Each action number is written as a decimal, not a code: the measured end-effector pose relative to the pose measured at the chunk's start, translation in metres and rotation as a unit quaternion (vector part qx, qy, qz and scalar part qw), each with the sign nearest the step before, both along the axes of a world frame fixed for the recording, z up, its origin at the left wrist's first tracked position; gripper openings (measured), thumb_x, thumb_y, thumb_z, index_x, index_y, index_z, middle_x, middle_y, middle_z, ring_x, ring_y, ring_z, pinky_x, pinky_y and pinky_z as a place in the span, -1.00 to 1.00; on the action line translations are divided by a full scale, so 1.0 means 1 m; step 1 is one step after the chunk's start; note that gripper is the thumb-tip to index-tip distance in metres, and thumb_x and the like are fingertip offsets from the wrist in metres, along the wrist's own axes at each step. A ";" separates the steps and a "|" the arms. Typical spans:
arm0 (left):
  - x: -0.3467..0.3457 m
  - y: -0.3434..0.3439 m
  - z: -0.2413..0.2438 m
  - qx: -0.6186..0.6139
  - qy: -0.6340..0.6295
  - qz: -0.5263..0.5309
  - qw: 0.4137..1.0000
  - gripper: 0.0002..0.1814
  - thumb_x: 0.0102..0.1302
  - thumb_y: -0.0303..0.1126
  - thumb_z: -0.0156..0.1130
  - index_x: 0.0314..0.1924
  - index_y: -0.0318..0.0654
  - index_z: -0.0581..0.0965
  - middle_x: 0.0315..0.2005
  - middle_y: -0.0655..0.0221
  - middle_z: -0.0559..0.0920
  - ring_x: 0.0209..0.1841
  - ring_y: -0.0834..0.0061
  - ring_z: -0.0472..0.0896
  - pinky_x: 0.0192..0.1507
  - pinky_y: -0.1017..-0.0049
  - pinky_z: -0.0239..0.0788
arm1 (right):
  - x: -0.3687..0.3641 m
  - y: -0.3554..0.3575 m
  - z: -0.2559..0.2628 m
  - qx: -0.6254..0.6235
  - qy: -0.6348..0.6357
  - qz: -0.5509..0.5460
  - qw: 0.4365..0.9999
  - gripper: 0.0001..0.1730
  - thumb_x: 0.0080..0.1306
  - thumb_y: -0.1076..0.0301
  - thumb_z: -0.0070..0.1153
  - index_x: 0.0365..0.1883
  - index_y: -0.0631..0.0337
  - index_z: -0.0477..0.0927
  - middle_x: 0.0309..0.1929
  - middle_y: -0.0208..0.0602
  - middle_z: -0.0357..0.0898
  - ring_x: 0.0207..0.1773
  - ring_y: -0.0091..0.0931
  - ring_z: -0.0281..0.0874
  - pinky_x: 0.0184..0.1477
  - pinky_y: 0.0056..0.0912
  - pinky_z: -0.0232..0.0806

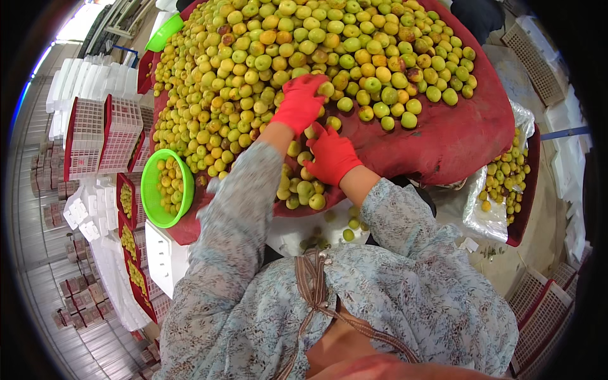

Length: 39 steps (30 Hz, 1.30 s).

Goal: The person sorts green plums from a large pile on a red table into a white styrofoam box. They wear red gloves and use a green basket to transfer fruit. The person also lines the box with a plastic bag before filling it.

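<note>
A large heap of small round green-yellow fruits (209, 95) lies on a dark red cloth (456, 137). My left hand (300, 103), in a red glove, reaches into the heap; a fruit (326, 89) is at its fingertips. Just below and to the right, my right hand (332, 154), also red-gloved, has its fingers bent beside a fruit (311, 131); whether it grips this one is unclear. Several fruits (304, 190) lie at the cloth's near edge, below my hands. A bright green plastic basket (148, 190) holding fruits stands to the left.
Another green basket (166, 33) is at the upper left. Red-lined crates of fruit (127, 240) line the left side, near stacked crates (88, 137) and white foam boxes (85, 85). At the right is a plastic-lined crate of fruit (529, 190). Dark clothing of a person (477, 19) shows at the top right.
</note>
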<state>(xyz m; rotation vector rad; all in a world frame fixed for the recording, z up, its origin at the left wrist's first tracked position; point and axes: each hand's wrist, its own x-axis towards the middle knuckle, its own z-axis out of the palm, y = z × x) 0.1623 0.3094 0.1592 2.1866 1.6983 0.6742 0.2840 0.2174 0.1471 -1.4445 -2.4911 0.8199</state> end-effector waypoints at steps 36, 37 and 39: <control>0.115 0.118 -0.002 -0.062 0.088 0.114 0.988 -0.65 0.17 -0.14 0.17 0.00 0.17 0.52 0.24 0.18 0.27 0.08 0.12 0.47 0.07 0.20 0.35 | 0.009 -0.008 -0.016 0.058 0.030 0.006 0.998 -0.50 0.16 -0.16 0.03 -0.20 0.04 0.63 -0.06 -0.34 0.52 0.20 -0.33 0.26 -0.07 -0.09 0.27; 0.115 0.119 -0.004 -0.071 0.098 0.100 0.988 -0.64 0.16 -0.16 0.19 0.00 0.19 0.52 0.25 0.22 0.26 0.10 0.13 0.45 0.06 0.19 0.36 | 0.008 -0.010 -0.017 0.070 0.050 -0.005 0.996 -0.50 0.15 -0.16 0.04 -0.20 0.05 0.63 -0.06 -0.34 0.52 0.20 -0.33 0.26 -0.07 -0.09 0.27; 0.110 0.118 -0.009 -0.079 0.154 0.055 0.983 -0.60 0.11 -0.20 0.24 0.01 0.21 0.51 0.24 0.28 0.26 0.13 0.12 0.41 0.05 0.19 0.38 | 0.010 -0.005 -0.012 0.027 0.003 0.031 0.999 -0.51 0.15 -0.15 0.04 -0.19 0.04 0.63 -0.05 -0.33 0.52 0.22 -0.33 0.24 -0.07 -0.09 0.26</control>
